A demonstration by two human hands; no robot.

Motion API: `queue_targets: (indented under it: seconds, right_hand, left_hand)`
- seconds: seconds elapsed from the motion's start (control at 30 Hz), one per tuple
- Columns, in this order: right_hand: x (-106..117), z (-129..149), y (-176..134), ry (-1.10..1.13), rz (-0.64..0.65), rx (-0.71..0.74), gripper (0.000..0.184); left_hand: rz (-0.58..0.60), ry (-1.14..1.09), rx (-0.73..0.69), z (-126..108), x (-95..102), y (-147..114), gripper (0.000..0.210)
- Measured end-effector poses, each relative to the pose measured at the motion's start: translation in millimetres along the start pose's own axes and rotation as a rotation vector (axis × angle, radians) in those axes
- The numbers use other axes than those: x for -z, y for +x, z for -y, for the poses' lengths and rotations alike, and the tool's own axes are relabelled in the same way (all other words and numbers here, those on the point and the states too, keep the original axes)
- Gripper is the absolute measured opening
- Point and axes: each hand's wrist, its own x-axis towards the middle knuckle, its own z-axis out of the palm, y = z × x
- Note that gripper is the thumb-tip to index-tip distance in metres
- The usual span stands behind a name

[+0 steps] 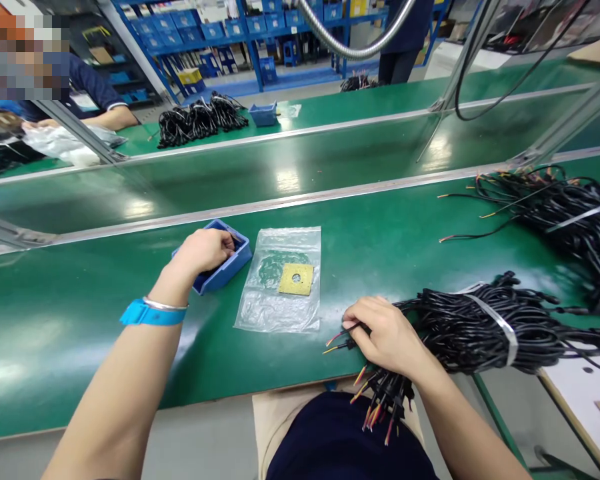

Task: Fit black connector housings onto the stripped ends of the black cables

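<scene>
FREE: bare green bench [55, 333] along near-left edge, open strip toward far rail | BLOCKED mid-bench: blue tray [225, 270], clear bag [285, 280] just beside | BLOCKED near-right edge: tied cable bundle [480, 327] | BLOCKED far-right corner: second cable heap [570, 213]

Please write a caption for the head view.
Left hand in blue bin; right hand on black cable bundle.

Brightly lit from overhead; white glare patches on glossy green table top [290, 180]; edges bent by wide-angle lens; mostly sharp.
</scene>
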Motion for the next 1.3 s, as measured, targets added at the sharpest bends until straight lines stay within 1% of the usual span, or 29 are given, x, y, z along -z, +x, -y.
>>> queue_targets:
  seconds: [0.1,0.23,0.3,0.37,0.43,0.5,0.57,0.6,0.63,0.67,0.7,0.73,0.77,0.83,0.87,0.9,0.97,1.03,1.07,1.13,1.3]
  right_hand:
    - [-1,1,1,-0.017,-0.009,0.001,0.014]
    - [-1,3,1,-0.031,-0.029,-0.001,0.014]
    - [-1,4,1,-0.031,-0.046,-0.004,0.014]
    - [-2,4,0,-0.022,-0.064,0.0,0.014]
    - [-2,5,-1,-0.007,-0.082,0.012,0.014]
    - [-2,5,-1,0.015,-0.101,0.031,0.013]
    - [-1,5,-1,0.048,-0.134,0.061,0.012]
    - [-1,5,-1,0.064,-0.155,0.078,0.012]
    - [0,6,-1,0.079,-0.179,0.094,0.012]
    - [0,6,-1,0.092,-0.202,0.109,0.011]
    - [2,7,-1,0.101,-0.222,0.12,0.011]
    - [3,7,-1,0.107,-0.237,0.129,0.01]
    - [4,8,-2,0.114,-0.249,0.137,0.01]
    - [7,8,-2,0.132,-0.261,0.155,0.01]
    - [8,9,-3,0.145,-0.265,0.164,0.011]
    - [9,9,-3,0.158,-0.27,0.172,0.013]
    - [10,9,-3,0.181,-0.29,0.183,0.014]
    - [10,9,-3,0.18,-0.325,0.182,0.015]
    - [10,9,-3,0.173,-0.34,0.177,0.015]
    - [9,10,-2,0.159,-0.36,0.164,0.015]
    - [7,10,-1,0.158,-0.388,0.159,0.016]
  left_hand:
    - [-0.034,-0.019,-0.017,-1,-5.5,-1,0.017]
    - [-0.084,-0.12,-0.051,-1,-8.2,-2,0.016]
    - [-0.133,-0.186,-0.027,0,-6.6,-4,0.01]
    - [-0.214,-0.262,0.028,2,-2.6,-9,0.004]
    - [-0.318,-0.358,0.095,2,2.4,-18,0.013]
    - [-0.405,-0.461,0.131,-1,5.8,-31,0.023]
    - [-0.438,-0.649,0.116,-12,5.1,-48,0.029]
    - [-0.423,-0.782,0.096,-19,3.0,-56,0.031]
    - [-0.38,-1.019,0.075,-28,-0.3,-63,0.033]
    - [-0.3,-1.226,0.061,-37,-4.3,-70,0.034]
    - [-0.216,-1.371,0.051,-46,-8.9,-74,0.035]
    - [-0.143,-1.464,0.038,-54,-13.7,-78,0.034]
    - [-0.092,-1.484,0.013,-62,-18.5,-79,0.031]
    - [-0.06,-1.382,-0.071,-74,-27.0,-78,0.023]
    - [-0.073,-1.268,-0.126,-79,-30.6,-76,0.021]
    - [-0.093,-1.109,-0.185,-84,-33.6,-74,0.022]
    - [-0.122,-0.757,-0.291,-93,-38.4,-69,0.029]
    - [-0.127,-0.504,-0.361,-101,-42.0,-65,0.039]
    - [-0.12,-0.437,-0.382,-105,-43.6,-63,0.043]
    - [-0.109,-0.385,-0.402,-112,-46.2,-59,0.047]
    - [-0.091,-0.303,-0.397,-117,-51.3,-49,0.046]
